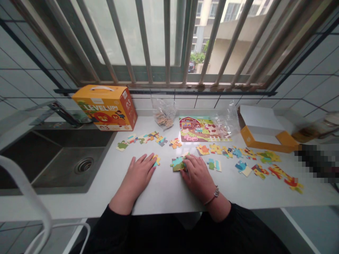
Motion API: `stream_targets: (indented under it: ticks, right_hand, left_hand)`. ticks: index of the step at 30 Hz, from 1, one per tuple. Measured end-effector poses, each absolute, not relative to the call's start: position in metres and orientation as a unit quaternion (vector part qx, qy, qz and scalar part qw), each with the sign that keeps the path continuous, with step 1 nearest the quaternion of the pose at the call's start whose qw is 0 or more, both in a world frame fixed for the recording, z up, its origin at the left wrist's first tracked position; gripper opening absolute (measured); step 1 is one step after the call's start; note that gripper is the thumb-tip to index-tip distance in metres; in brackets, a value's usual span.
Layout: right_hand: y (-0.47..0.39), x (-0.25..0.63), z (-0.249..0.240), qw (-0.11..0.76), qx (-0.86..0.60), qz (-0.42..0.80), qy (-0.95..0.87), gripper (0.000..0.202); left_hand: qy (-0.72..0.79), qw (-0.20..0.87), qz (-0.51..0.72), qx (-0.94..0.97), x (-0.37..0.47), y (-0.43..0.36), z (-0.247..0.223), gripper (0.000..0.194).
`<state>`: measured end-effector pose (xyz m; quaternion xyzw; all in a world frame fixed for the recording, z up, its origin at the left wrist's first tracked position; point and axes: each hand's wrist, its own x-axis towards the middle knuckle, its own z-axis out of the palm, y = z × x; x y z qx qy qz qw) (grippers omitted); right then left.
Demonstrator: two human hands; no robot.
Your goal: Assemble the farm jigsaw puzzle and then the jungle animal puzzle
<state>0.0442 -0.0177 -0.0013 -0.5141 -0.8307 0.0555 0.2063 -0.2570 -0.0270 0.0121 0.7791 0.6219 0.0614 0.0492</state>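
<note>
My left hand (140, 173) lies flat on the white counter, fingers stretched out. Its fingertips touch a yellow and blue puzzle piece (157, 160), partly covered by them. With bent fingers, my right hand (196, 173) grips the right side of some green and blue puzzle pieces (177, 163); how many are joined there is hidden. Right of that hand lie pale green and blue pieces (214, 164). A row of colourful puzzle pieces (144, 138) runs behind my hands, and more pieces (261, 171) spread to the right.
Farther back stand an orange puzzle box (106, 109), a bag of brown pieces (164, 118), a farm picture sheet (196, 129), a crumpled clear bag (226, 121) and an open orange-and-white box (261, 127). A dark sink (60, 176) with a tap (65, 114) is at left. Window bars (166, 42) rise behind.
</note>
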Motion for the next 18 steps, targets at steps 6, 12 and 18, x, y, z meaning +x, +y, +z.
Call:
stream_targets:
  ticks: [6, 12, 18]
  right_hand:
    - [-0.019, 0.042, -0.001, 0.218, -0.453, 0.056, -0.863, 0.032]
    - [-0.02, 0.038, -0.008, 0.228, -0.423, 0.051, -0.876, 0.045]
    - [-0.018, 0.04, -0.002, 0.241, -0.433, 0.062, -0.866, 0.018]
  left_hand:
    - [0.714, -0.036, 0.088, 0.693, -0.275, -0.03, 0.011, 0.048]
    - [0.471, 0.079, 0.136, 0.868, -0.222, -0.04, 0.003, 0.048]
    - [0.571, 0.066, 0.114, 0.811, -0.219, -0.038, 0.003, 0.043]
